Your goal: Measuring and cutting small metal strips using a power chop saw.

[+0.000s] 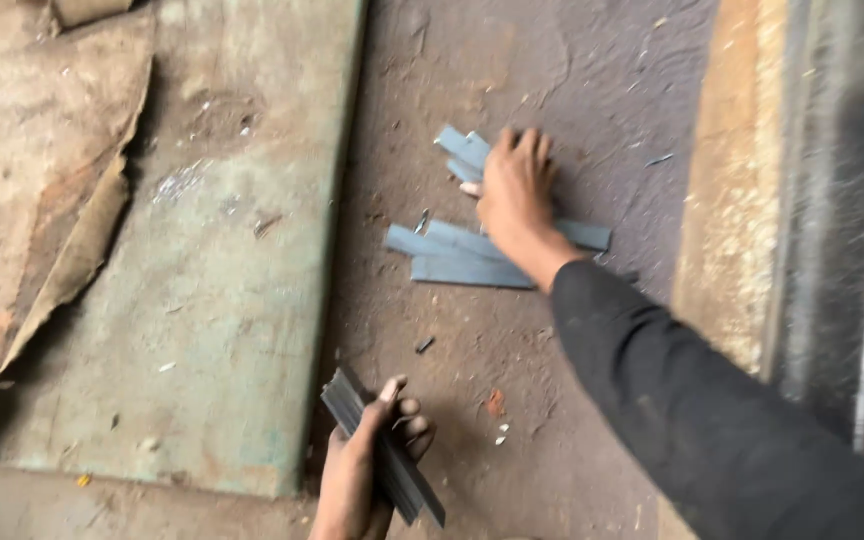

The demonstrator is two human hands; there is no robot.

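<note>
Head view: looking straight down at a dusty, gritty floor [512,400], both hands in frame.

Left hand [367,470]: closed around a stack of flat metal strips [382,450], fingers wrapped over the top. The stack runs diagonally, from upper left down to lower right, low in the frame.

Right hand [517,185]: stretched well out ahead in a black sleeve [712,420], palm down with fingers spread over the loose strips on the floor [472,258]. It's touching them for sure, but honestly can't tell if it has actually pinched one or is just resting on top.

Where the strips lie: the loose grey-blue pile is up and a bit right of the held stack, well apart from it. Most lie roughly side to side, long axis left-right, with a couple angled off at the top left under the fingertips.

Nearer hand: the right one, no contest, it's already on the pile. The left is well short of it.

Around it: a worn green sheet [202,280] to the left, torn cardboard [62,200] overlapping its far left side, and a rusty beam [732,180] running up the right edge. Small metal scraps [424,345] lie scattered about.
</note>
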